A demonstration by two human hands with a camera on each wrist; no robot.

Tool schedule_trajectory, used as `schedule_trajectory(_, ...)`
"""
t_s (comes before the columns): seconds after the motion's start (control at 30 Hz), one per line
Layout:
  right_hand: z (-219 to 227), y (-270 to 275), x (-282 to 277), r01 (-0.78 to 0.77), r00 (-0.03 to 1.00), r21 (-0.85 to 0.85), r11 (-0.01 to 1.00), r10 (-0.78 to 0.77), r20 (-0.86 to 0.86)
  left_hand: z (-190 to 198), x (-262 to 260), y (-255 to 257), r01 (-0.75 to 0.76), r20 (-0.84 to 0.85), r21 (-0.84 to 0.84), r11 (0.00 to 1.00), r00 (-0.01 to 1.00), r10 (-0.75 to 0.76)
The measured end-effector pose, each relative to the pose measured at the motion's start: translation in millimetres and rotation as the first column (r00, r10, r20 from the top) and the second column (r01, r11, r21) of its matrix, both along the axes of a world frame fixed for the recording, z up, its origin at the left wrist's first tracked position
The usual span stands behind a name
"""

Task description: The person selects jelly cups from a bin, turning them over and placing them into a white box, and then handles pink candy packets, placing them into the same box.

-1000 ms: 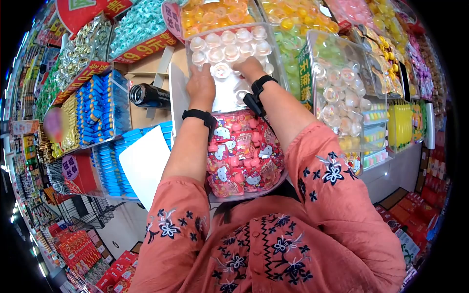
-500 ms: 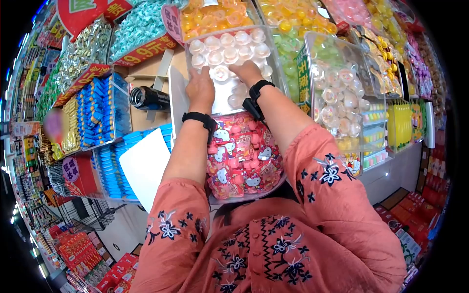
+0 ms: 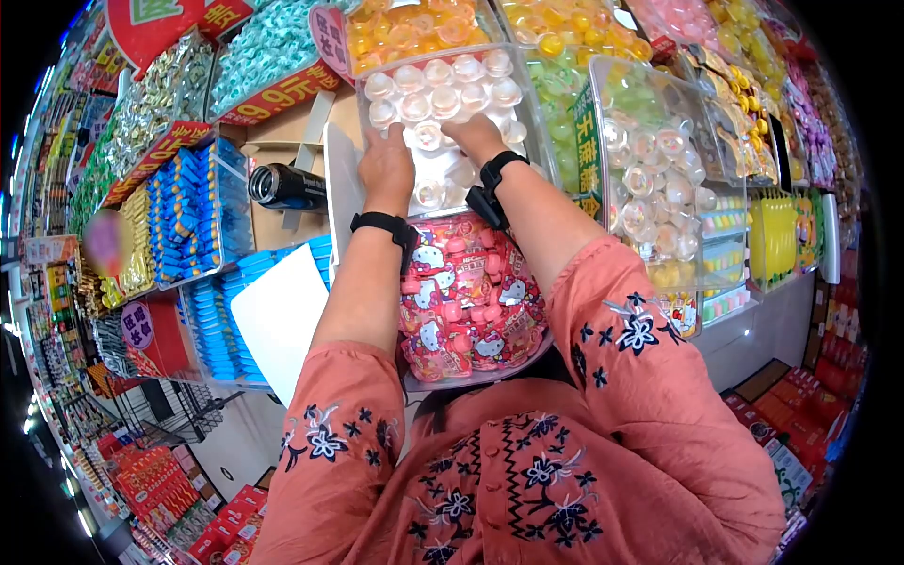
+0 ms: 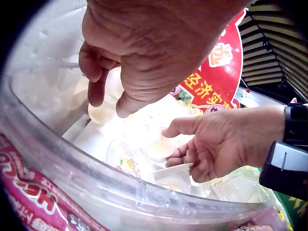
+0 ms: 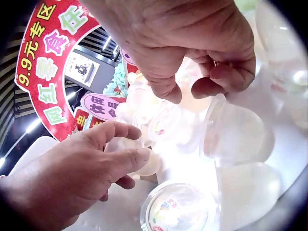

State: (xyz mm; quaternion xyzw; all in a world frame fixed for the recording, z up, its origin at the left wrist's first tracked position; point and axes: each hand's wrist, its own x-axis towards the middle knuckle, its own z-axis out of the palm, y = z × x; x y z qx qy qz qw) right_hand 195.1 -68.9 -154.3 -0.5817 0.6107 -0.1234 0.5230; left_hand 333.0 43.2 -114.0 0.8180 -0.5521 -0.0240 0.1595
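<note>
In the head view a clear plastic bin [image 3: 534,118] holds rows of pale jelly cups [image 3: 439,72] standing lids up. My left hand [image 3: 387,171] reaches in on its left side, pinching a jelly cup [image 5: 150,165] between thumb and fingers in the right wrist view. On the other side my right hand [image 3: 476,140] has thumb and fingertips around another pale cup [image 5: 193,101]. Between the hands sits a further cup [image 3: 428,136]. Nearer my body, a loose cup [image 3: 429,194] lies on the bin's white bottom.
Pink candy packets [image 3: 471,311] fill the container directly before me. A black bottle [image 3: 287,186] lies at left beside a white sheet [image 3: 280,320]. At right stands another bin of jelly cups [image 3: 650,188]; orange jellies [image 3: 424,28] lie beyond.
Loose cups at the near end of the bin have shifted; one now lies near its left side. Both hands stay in nearly the same place, with small finger movements.
</note>
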Motion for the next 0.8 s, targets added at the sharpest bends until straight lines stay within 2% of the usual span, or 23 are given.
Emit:
schedule_trajectory(0.2, 2.1, 6.7, -1.9, 0.028, 0.999, -0.036, 0.999, -0.027, 0.021, 0.2, 0.8, 0.2, 0.007, 0.003, 0.014, 1.0, 1.0, -0.007)
schedule_trajectory(0.3, 7.8, 8.8, -5.5, 0.017, 1.0, -0.014, 1.0, -0.017, 0.007, 2.0, 1.0, -2.5, -0.039, -0.045, 0.112, 0.993, 0.998, 0.045)
schedule_trajectory(0.4, 12.1, 11.5, -7.5, 0.007, 1.0, -0.013, 1.0, -0.007, -0.011, 1.9, 1.8, -2.9, -0.038, -0.043, 0.115, 0.993, 0.998, 0.043)
schedule_trajectory(0.5, 10.0, 12.7, -6.9, 0.023, 0.999, -0.041, 0.999, -0.025, -0.043, 0.9, 3.0, -1.5, -0.014, -0.05, 0.089, 0.996, 0.999, 0.019)
schedule_trajectory(0.6, 12.5, 17.7, -6.8, 0.04, 0.997, -0.093, 0.995, -0.046, -0.058, -2.2, 1.2, 0.6, 0.009, 0.014, -0.034, 0.999, 1.0, -0.009)
schedule_trajectory(0.8, 15.1, 21.3, -3.3, -0.013, 0.992, -0.149, 0.989, -0.006, -0.124, -0.3, 0.8, 1.5, 0.018, -0.01, -0.038, 0.999, 1.0, -0.018)
